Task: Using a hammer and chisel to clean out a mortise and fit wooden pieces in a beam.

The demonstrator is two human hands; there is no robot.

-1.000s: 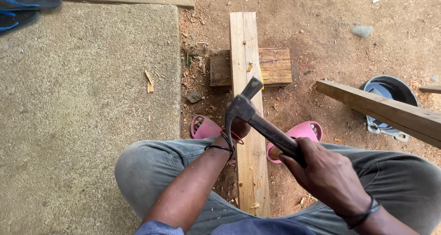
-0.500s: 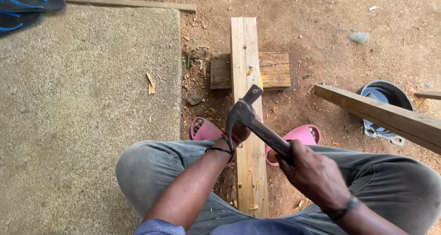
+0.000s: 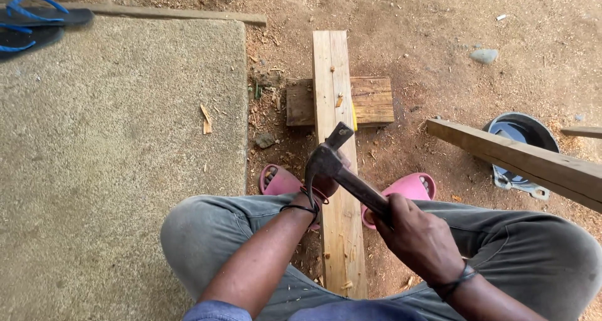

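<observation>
Gripping a dark claw hammer (image 3: 332,161) by its handle, the right hand (image 3: 419,238) has its grip wrapped fully closed, the head tilted up over a long pale plank (image 3: 335,95). The left hand (image 3: 321,187) sits beneath the hammer head on the plank; whether its grip is closed on anything cannot be told, as the head hides the fingers. The plank runs away from the person, across a short wooden block (image 3: 373,99) on the dirt ground (image 3: 439,51). Pink sandals (image 3: 411,188) flank the plank. Right lies a slanting beam (image 3: 520,161) over a dark bucket (image 3: 533,130); left, a concrete slab (image 3: 113,158) with blue flip-flops (image 3: 34,20).
</observation>
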